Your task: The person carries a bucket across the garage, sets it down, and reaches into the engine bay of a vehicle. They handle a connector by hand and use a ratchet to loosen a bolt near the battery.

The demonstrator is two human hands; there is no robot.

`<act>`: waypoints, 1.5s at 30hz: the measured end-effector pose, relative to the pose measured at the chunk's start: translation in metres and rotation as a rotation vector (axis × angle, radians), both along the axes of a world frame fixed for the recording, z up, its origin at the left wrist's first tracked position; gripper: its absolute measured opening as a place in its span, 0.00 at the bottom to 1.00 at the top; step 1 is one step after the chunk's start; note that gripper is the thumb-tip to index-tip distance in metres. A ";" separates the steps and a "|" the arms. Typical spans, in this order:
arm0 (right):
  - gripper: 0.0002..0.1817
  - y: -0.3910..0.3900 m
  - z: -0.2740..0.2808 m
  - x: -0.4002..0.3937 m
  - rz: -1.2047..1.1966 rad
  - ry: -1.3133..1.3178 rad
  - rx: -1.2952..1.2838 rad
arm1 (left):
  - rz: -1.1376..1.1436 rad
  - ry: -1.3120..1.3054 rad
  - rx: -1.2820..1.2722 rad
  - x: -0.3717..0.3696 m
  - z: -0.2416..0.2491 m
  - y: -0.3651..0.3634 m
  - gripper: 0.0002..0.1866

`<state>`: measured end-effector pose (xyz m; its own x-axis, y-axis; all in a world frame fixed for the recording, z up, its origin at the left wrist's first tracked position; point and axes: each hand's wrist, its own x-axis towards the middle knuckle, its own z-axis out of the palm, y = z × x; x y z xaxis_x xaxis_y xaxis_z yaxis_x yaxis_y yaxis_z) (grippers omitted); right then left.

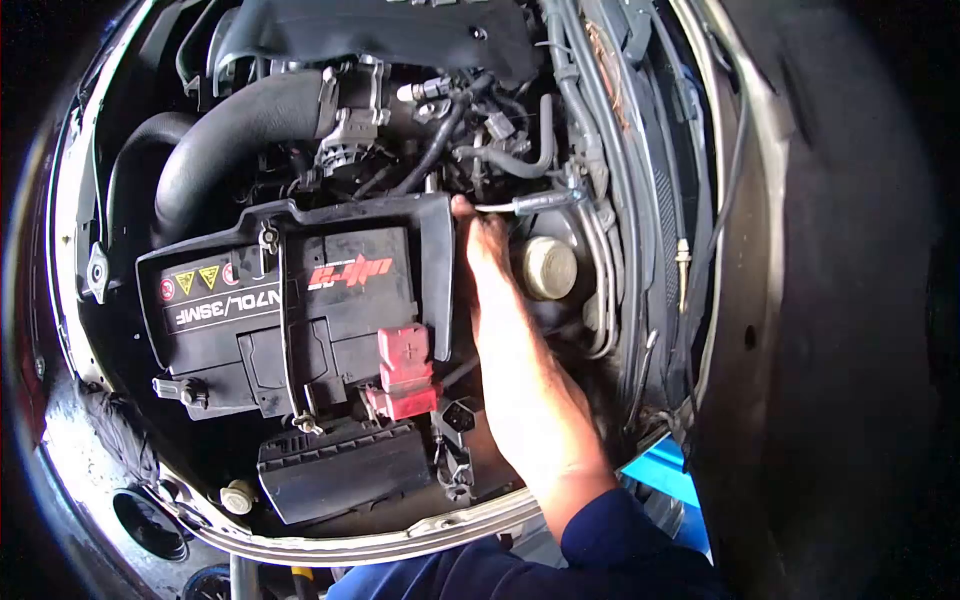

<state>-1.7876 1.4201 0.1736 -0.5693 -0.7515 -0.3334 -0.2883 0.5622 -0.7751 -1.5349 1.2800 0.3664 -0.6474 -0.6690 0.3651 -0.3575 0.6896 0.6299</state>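
Note:
My right hand (484,240) reaches down into the engine bay, just past the corner of the black battery cover (437,270). One fingertip shows at the top, and the other fingers curl down out of sight; I cannot tell what they hold. A thin silver rod with a dark grey sleeve (548,202) runs right from beside the fingertips. Left of the hand sits the black car battery (350,300), with a red terminal cover (405,370) and a metal hold-down bar (291,350) across its top. My left hand is out of view.
A round, pale reservoir cap (550,268) sits close to the right of my wrist. Hoses and wiring (500,150) crowd the space beyond the hand. A thick black intake hose (240,130) curves at the upper left. A black fuse box (345,470) stands near the front body edge (400,545).

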 end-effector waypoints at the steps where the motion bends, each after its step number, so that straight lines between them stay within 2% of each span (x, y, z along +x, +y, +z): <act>1: 0.27 0.000 0.000 -0.001 0.003 -0.003 -0.003 | 0.013 0.016 -0.017 0.004 0.003 0.001 0.13; 7: 0.27 0.001 0.000 0.000 0.016 -0.018 0.002 | 0.156 0.136 -0.168 0.047 0.031 0.009 0.15; 12: 0.27 -0.001 0.002 0.000 0.021 -0.044 0.017 | 0.373 0.357 -0.367 0.074 0.039 0.028 0.17; 15: 0.26 -0.001 -0.001 0.000 0.016 -0.072 0.018 | 0.385 0.509 -0.357 0.054 0.006 0.032 0.18; 17: 0.26 -0.001 -0.002 0.001 0.012 -0.097 0.014 | 0.182 0.648 -0.237 0.005 -0.037 0.039 0.16; 19: 0.26 0.000 -0.003 0.001 0.003 -0.122 0.002 | -0.040 0.347 -0.250 -0.022 -0.078 0.051 0.13; 21: 0.26 -0.001 -0.003 0.000 -0.016 -0.150 -0.010 | -0.232 0.165 -0.333 -0.029 -0.107 0.065 0.14; 23: 0.25 -0.002 0.005 0.002 -0.052 -0.227 0.057 | -0.319 0.193 -0.372 -0.029 -0.121 0.075 0.12; 25: 0.26 -0.001 -0.015 -0.005 -0.044 -0.170 -0.017 | -0.331 0.174 -0.337 -0.032 -0.133 0.073 0.10; 27: 0.27 -0.002 -0.036 -0.012 -0.025 -0.048 -0.075 | -0.156 0.126 -0.385 -0.041 -0.130 0.060 0.09; 29: 0.26 -0.006 -0.015 -0.007 -0.002 0.164 0.203 | -0.123 -0.017 -0.332 -0.045 -0.118 0.046 0.11; 30: 0.26 -0.005 -0.010 -0.008 0.002 0.164 0.208 | -0.135 -0.039 -0.326 -0.043 -0.114 0.041 0.12; 32: 0.35 -0.003 -0.003 -0.007 0.083 -0.101 0.140 | -0.135 -0.076 -0.231 -0.036 -0.110 0.033 0.15; 33: 0.35 -0.002 -0.012 -0.010 0.072 -0.109 0.143 | -0.053 -0.069 -0.276 -0.030 -0.112 0.029 0.15; 35: 0.33 0.000 -0.040 -0.017 0.115 0.035 -0.158 | 0.058 -0.119 -0.293 -0.019 -0.117 0.022 0.15; 36: 0.31 -0.002 -0.037 -0.016 0.033 -0.034 0.019 | 0.047 -0.128 -0.287 -0.018 -0.122 0.020 0.15; 37: 0.21 -0.001 -0.036 -0.011 -0.024 0.052 -0.108 | 0.045 -0.106 -0.246 -0.017 -0.126 0.018 0.16; 38: 0.21 -0.002 -0.032 -0.008 -0.039 -0.034 -0.111 | 0.048 -0.082 -0.207 -0.016 -0.129 0.015 0.17; 41: 0.23 -0.002 -0.035 -0.010 -0.060 -0.032 -0.100 | 0.008 -0.139 -0.135 -0.019 -0.124 0.016 0.19; 43: 0.25 0.000 -0.009 0.000 -0.056 -0.037 -0.053 | -0.013 -0.109 -0.139 -0.021 -0.118 0.019 0.22; 45: 0.26 0.000 -0.007 0.001 -0.041 -0.015 -0.042 | -0.034 -0.239 -0.123 -0.026 -0.105 0.024 0.24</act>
<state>-1.7862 1.4197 0.1662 -0.5953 -0.7407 -0.3113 -0.2534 0.5407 -0.8021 -1.5611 1.3042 0.2614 -0.7462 -0.6057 0.2765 -0.4614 0.7698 0.4410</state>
